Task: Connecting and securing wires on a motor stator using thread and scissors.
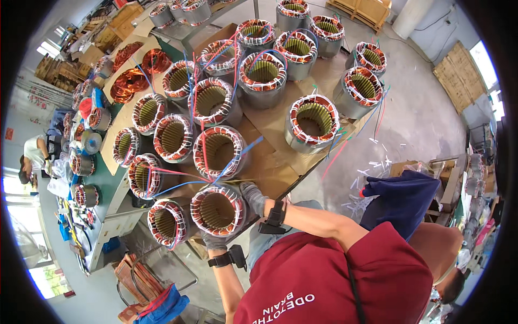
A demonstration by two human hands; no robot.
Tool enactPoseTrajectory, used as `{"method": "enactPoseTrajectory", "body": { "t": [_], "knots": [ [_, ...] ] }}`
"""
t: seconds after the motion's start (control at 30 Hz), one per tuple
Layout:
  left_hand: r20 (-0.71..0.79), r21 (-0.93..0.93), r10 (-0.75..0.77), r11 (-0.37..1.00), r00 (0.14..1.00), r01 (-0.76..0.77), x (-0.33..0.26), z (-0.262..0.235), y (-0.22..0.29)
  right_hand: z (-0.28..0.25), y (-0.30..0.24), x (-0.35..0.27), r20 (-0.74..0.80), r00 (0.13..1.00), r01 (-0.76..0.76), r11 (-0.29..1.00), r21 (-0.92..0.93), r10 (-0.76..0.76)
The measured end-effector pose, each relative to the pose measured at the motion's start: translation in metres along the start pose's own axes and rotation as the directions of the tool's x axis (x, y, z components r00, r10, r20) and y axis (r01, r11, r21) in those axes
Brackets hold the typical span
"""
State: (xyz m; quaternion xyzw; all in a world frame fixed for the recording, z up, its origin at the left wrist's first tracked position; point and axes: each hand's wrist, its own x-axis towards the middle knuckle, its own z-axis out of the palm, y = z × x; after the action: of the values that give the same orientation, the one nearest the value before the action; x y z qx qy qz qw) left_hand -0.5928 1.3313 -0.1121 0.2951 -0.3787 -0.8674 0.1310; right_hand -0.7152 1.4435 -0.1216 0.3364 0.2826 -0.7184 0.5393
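Note:
A motor stator point(218, 209), a grey metal cylinder with copper windings laced in white cord, stands at the near edge of a cardboard-covered table. In a grey glove, my right hand point(252, 197) grips its right side. My left hand point(215, 242), also gloved, holds its near side, with the fingertips partly hidden. Another stator point(167, 222) is close on the left. Just beyond is a larger stator point(218, 153), with red and blue lead wires point(237, 160) trailing over its rim. Black straps with small devices sit on both my wrists.
Several more stators point(263, 73) crowd the table. Copper coils point(131, 83) lie at the far left on cardboard. A green workbench point(102, 186) with tools borders the left side, where a person point(35, 154) works. Near me are a stool point(141, 278) and dark blue cloth point(402, 200); white scraps litter the floor.

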Motion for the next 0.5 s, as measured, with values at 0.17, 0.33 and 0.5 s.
{"method": "enactPoseTrajectory", "body": {
  "t": [0.17,0.33,0.5],
  "knots": [
    [-0.071,0.078,0.157,0.985,0.985,-0.151,0.008,0.004,-0.008,0.004,-0.002,0.031,0.367,0.930,-0.085,0.979,0.184,0.012],
    [-0.087,0.255,0.321,0.922,0.943,-0.291,0.009,-0.012,-0.019,-0.028,0.000,0.081,0.291,0.936,0.236,0.966,-0.106,-0.197],
    [0.235,0.902,0.444,0.231,0.864,-0.364,-0.038,-0.024,-0.029,-0.117,-0.053,0.044,0.488,0.857,0.507,0.099,-0.856,-0.167]
  ]
}}
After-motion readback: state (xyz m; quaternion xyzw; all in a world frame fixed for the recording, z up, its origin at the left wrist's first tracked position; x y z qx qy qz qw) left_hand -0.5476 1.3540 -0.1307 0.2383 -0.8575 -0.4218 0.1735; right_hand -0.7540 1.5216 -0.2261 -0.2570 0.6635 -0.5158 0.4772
